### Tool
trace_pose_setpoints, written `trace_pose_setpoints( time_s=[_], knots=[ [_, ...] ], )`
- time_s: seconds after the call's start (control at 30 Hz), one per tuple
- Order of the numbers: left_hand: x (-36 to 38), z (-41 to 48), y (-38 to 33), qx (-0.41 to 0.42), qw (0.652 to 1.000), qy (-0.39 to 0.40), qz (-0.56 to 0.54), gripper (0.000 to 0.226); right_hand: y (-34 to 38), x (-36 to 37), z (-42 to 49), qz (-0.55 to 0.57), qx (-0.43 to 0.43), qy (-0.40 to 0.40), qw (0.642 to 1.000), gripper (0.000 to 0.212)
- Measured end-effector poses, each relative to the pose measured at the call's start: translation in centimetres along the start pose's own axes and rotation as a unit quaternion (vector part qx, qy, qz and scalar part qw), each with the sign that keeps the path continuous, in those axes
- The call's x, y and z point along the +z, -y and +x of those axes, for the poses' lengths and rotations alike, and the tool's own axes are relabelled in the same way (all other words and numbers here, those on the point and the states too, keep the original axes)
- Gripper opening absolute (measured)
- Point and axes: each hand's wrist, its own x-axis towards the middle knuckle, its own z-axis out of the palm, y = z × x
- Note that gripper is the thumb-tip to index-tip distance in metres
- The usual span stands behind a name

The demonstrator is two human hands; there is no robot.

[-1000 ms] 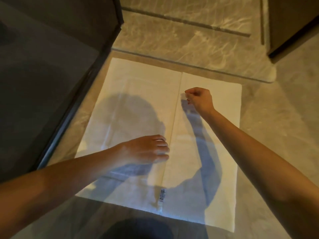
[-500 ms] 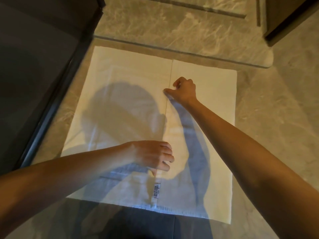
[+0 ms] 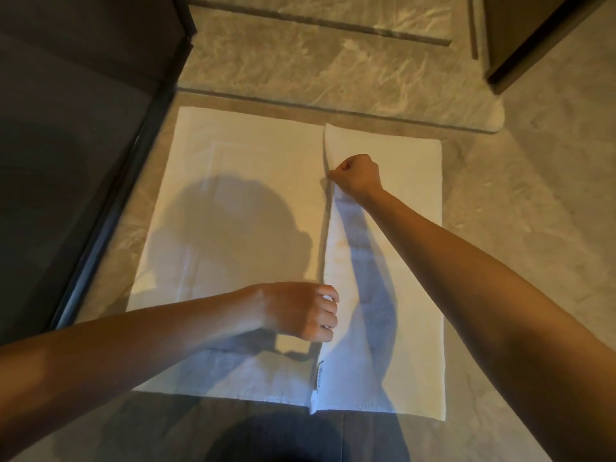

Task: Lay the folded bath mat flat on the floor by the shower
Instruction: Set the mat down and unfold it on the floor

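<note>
A white bath mat [image 3: 240, 201] lies on the marble floor beside the shower's dark glass. Its right part is a flap folded over the rest, with the flap's free edge running down the middle. My right hand [image 3: 356, 176] pinches that edge near the far end and the edge lifts slightly there. My left hand [image 3: 306, 311] is closed around the same edge nearer to me. A small label [image 3: 319, 376] hangs on the edge close to the near hem.
The shower's dark glass panel and frame [image 3: 110, 208] run along the left of the mat. A raised marble sill [image 3: 333, 71] crosses behind the mat. A dark cabinet corner [image 3: 533, 35] stands at the far right. Bare marble floor [image 3: 533, 211] lies right of the mat.
Both hands went from resting on the mat to gripping the middle flap edge. The edge has risen a little off the layer beneath, most at the far end.
</note>
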Motion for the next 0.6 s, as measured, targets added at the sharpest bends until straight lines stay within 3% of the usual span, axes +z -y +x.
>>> trace_pose_setpoints(
  time_s=[0.23,0.43,0.6],
  knots=[
    [-3.6,4.0,0.2,0.073,0.997,0.027,0.0,0.025,0.8,-5.9,-3.3,0.06,0.011,-0.027,0.998,0.024],
    [-7.3,7.8,-0.1,0.073,0.997,0.023,-0.019,0.023,0.2,-9.8,-5.4,0.092,0.018,-0.052,0.994,0.012],
    [-6.8,11.0,-0.2,0.09,0.995,0.052,-0.006,0.026,-2.5,-12.7,-4.5,0.132,-0.004,-0.071,0.989,0.026]
  ],
)
